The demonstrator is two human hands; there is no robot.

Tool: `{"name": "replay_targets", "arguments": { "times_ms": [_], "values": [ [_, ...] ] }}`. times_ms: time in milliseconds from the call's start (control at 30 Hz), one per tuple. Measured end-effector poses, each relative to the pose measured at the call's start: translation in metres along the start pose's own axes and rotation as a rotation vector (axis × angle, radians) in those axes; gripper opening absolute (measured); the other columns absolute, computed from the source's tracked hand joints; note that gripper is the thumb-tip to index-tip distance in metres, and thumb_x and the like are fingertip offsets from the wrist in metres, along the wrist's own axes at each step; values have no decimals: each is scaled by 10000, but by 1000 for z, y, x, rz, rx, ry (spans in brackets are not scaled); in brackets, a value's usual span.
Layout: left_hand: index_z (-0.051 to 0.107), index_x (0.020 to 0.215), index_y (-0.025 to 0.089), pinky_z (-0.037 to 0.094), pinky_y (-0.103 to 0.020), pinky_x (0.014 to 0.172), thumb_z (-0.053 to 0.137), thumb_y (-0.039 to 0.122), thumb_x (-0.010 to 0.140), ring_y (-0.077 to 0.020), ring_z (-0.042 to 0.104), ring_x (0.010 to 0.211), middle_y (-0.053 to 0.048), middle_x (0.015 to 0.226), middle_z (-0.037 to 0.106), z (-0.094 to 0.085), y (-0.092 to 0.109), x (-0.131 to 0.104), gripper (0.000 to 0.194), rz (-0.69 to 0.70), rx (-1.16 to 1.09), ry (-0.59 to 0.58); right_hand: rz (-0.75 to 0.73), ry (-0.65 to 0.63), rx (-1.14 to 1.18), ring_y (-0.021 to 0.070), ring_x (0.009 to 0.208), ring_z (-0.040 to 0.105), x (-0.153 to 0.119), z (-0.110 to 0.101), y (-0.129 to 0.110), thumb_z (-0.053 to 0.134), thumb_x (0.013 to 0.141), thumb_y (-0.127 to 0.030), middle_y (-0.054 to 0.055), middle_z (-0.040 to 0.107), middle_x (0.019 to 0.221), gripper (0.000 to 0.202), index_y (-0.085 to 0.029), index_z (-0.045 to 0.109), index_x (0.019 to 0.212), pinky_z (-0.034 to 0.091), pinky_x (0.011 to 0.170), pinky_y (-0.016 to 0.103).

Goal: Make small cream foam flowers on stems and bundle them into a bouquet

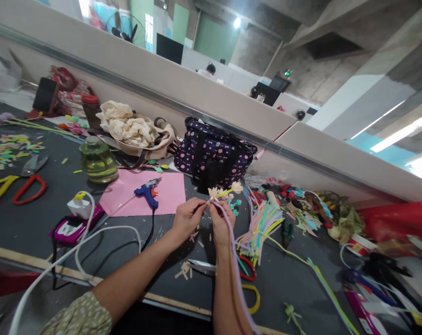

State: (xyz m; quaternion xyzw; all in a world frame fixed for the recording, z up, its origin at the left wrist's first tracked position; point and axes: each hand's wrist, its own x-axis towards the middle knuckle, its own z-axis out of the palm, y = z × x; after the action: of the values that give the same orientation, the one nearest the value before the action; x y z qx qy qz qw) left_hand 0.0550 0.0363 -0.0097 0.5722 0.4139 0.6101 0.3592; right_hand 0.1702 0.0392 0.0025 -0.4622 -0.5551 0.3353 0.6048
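Note:
In the head view, my left hand [190,217] and my right hand [222,224] meet over the middle of the table, thumbs and fingertips pinched close together. A lilac pipe cleaner [237,274] starts at the fingertips and trails over my right wrist and down along the forearm. Just beyond the fingers show cream pipe-cleaner flowers [236,187] with a yellow stem; their lower part is hidden by my hands. Small teal pieces [236,204] appear behind my right hand. Red-handled scissors [248,269] lie partly under my right forearm, near cream offcuts [185,270].
A blue glue gun [147,193] rests on a pink sheet [172,186], its cord running left. Nearby stand a green jug [98,163] and a patterned bag [214,151]. To the right lie bundled pipe cleaners [262,228]; at left, a purple power strip [71,230].

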Motion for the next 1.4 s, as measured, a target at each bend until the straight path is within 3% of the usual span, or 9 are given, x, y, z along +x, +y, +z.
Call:
{"name": "replay_targets", "arguments": {
  "times_ms": [133, 367, 533, 633, 767, 900, 1133, 1267, 1400],
  "values": [
    [688, 783, 177, 414, -223, 573, 625, 313, 774, -123, 523, 582, -7, 662, 593, 1, 1, 4, 150, -136, -176, 0, 111, -35, 122, 119, 621, 505, 1, 0, 1, 671, 738, -341, 6, 585, 700, 185, -168, 608, 725, 417, 559, 231],
    [668, 756, 118, 471, -224, 503, 710, 345, 695, -87, 501, 486, 9, 600, 566, -2, 2, 8, 238, -374, -545, -142, 285, -48, 328, 67, 484, 422, 6, -2, 4, 758, 635, -308, -29, 572, 641, 221, -182, 617, 750, 315, 432, 195],
    [649, 753, 109, 481, -226, 460, 755, 312, 651, -73, 493, 437, -13, 626, 602, -2, -2, 8, 251, -507, -695, -201, 382, -114, 435, 65, 484, 469, 6, -7, 6, 765, 626, -294, -22, 633, 699, 249, -193, 659, 827, 314, 417, 182],
    [626, 705, 107, 480, -224, 442, 777, 275, 615, -62, 474, 415, -10, 602, 595, -2, -2, 9, 242, -563, -773, -245, 402, -159, 459, 66, 487, 486, 6, -9, 3, 759, 634, -278, -10, 642, 691, 201, -179, 674, 787, 326, 418, 179],
    [612, 695, 106, 469, -216, 421, 776, 288, 620, -48, 430, 394, 12, 557, 549, -1, -3, 10, 256, -615, -842, -322, 340, -179, 406, 53, 403, 386, 5, -8, -7, 739, 657, -303, -39, 563, 539, 169, -170, 649, 713, 277, 381, 183],
    [615, 759, 115, 475, -227, 445, 754, 353, 657, -70, 480, 439, 3, 621, 576, 2, -4, 9, 295, -541, -735, -267, 249, -126, 301, 59, 431, 369, 5, -6, -5, 691, 715, -324, -57, 534, 540, 166, -181, 607, 707, 300, 422, 190],
    [663, 793, 160, 454, -230, 584, 692, 319, 718, -128, 566, 598, -10, 679, 626, 5, -7, 6, 178, -220, -217, -90, 90, -7, 99, 110, 652, 513, 7, -7, 13, 660, 742, -331, -23, 601, 719, 173, -171, 632, 802, 424, 641, 228],
    [682, 794, 182, 422, -228, 621, 586, 292, 809, -135, 557, 646, -18, 700, 625, 1, -7, 3, 147, -45, 21, -60, 53, -4, 67, 114, 651, 524, 4, -5, 13, 665, 744, -338, -13, 615, 718, 177, -171, 631, 790, 432, 641, 231],
    [664, 821, 176, 408, -231, 630, 520, 291, 856, -136, 545, 660, -21, 713, 611, -1, -6, 2, 187, 43, 104, -54, 39, 3, 26, 113, 625, 516, 3, -4, 14, 673, 736, -371, 2, 619, 720, 226, -155, 640, 794, 440, 613, 237]
  ]
}}
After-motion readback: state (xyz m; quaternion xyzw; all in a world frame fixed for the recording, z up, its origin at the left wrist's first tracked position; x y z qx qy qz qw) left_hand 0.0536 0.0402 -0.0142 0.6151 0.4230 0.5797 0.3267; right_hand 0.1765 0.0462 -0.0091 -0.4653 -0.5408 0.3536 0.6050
